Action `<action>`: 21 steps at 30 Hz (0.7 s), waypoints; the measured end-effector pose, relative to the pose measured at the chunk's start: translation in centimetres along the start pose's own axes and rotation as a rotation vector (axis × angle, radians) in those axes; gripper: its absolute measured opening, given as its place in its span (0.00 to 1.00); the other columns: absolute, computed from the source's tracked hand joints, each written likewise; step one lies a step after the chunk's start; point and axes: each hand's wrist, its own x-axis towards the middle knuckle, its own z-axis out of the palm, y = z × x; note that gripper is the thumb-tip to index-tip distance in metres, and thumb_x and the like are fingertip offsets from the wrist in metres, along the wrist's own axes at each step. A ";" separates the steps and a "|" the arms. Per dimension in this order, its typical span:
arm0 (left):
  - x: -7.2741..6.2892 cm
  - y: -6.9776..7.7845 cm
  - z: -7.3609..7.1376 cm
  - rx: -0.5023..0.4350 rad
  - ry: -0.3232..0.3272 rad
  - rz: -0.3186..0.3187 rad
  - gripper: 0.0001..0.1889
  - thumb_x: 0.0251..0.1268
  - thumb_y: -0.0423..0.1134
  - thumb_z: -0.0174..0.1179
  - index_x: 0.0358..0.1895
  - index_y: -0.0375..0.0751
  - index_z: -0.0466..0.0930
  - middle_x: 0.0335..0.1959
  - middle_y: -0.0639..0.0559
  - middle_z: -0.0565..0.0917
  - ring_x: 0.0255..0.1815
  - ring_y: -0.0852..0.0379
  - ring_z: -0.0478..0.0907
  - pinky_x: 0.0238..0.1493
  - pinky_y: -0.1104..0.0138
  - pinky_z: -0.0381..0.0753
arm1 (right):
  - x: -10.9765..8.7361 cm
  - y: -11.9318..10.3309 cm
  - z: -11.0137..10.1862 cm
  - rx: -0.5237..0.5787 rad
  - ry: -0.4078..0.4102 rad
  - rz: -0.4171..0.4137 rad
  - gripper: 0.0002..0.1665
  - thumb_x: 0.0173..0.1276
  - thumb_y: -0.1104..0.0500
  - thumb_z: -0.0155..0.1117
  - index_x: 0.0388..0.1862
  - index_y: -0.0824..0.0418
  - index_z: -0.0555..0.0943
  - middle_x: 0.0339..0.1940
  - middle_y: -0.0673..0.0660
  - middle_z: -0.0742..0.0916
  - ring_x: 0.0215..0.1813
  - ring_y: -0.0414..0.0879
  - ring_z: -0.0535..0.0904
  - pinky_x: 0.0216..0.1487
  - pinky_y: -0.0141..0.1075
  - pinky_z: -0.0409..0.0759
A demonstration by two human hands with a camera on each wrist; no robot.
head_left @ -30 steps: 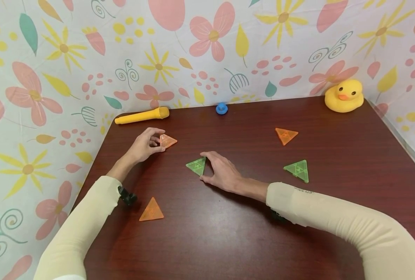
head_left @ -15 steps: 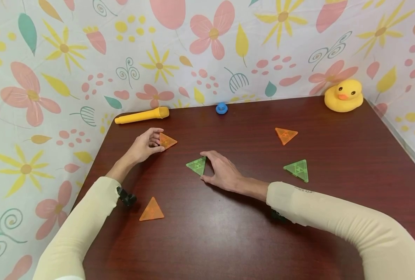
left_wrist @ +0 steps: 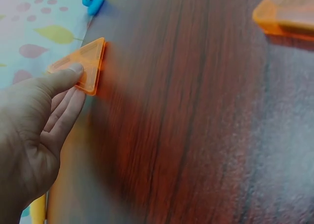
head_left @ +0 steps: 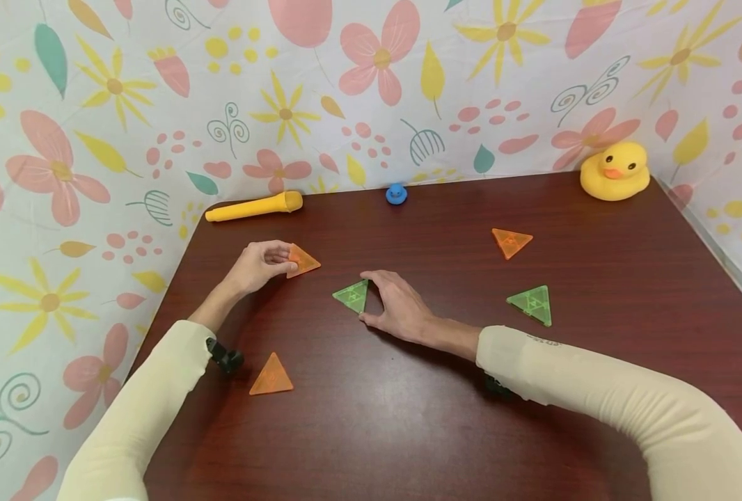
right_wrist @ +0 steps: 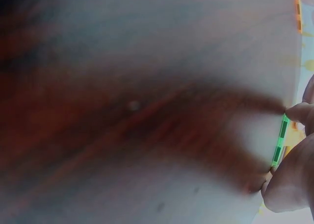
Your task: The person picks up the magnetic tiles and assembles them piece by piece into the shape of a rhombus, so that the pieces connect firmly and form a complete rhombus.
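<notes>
My left hand (head_left: pixel 255 270) pinches a translucent orange triangular tile (head_left: pixel 305 261) by its left side. The left wrist view shows the thumb on the face of that tile (left_wrist: pixel 91 67) and the fingers beneath it. Just to the right and nearer, my right hand (head_left: pixel 402 306) holds a green triangular tile (head_left: pixel 351 297) by two corners, between thumb and fingertip. Its left corner points toward the orange tile, with a small gap between the two. In the right wrist view, the green tile (right_wrist: pixel 280 140) shows edge-on between the fingertips.
A second orange tile (head_left: pixel 272 376) lies at the near left. Toward the right are another orange tile (head_left: pixel 511 242) and another green tile (head_left: pixel 534 305). Along the back stand a yellow toy microphone (head_left: pixel 255 207), a small blue duck (head_left: pixel 396 194) and a big yellow duck (head_left: pixel 615 172).
My left hand has come slightly nearer and to the right with its orange tile, which has turned a little, and the thumb now overlaps its face. The right hand stays in place.
</notes>
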 end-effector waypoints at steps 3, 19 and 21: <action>-0.2 0.0 0.1 -0.018 -0.015 -0.015 0.22 0.71 0.41 0.73 0.62 0.36 0.84 0.53 0.40 0.88 0.54 0.45 0.86 0.58 0.53 0.84 | 0.0 0.0 0.0 -0.005 -0.001 0.005 0.46 0.62 0.55 0.84 0.75 0.67 0.73 0.72 0.63 0.80 0.76 0.60 0.72 0.74 0.51 0.72; -1.0 2.5 2.5 -0.426 -0.079 -0.045 0.20 0.72 0.27 0.67 0.64 0.23 0.77 0.51 0.29 0.88 0.44 0.54 0.91 0.49 0.55 0.88 | 0.1 0.2 -0.2 0.043 -0.031 0.019 0.46 0.64 0.56 0.82 0.76 0.68 0.72 0.74 0.64 0.78 0.78 0.60 0.70 0.76 0.52 0.69; -1.1 3.2 3.0 -0.425 -0.083 -0.033 0.19 0.72 0.27 0.67 0.63 0.24 0.79 0.51 0.31 0.89 0.44 0.54 0.91 0.49 0.55 0.88 | 0.2 0.3 -0.2 0.046 -0.031 0.021 0.46 0.65 0.56 0.82 0.76 0.68 0.72 0.74 0.64 0.78 0.78 0.60 0.70 0.76 0.52 0.69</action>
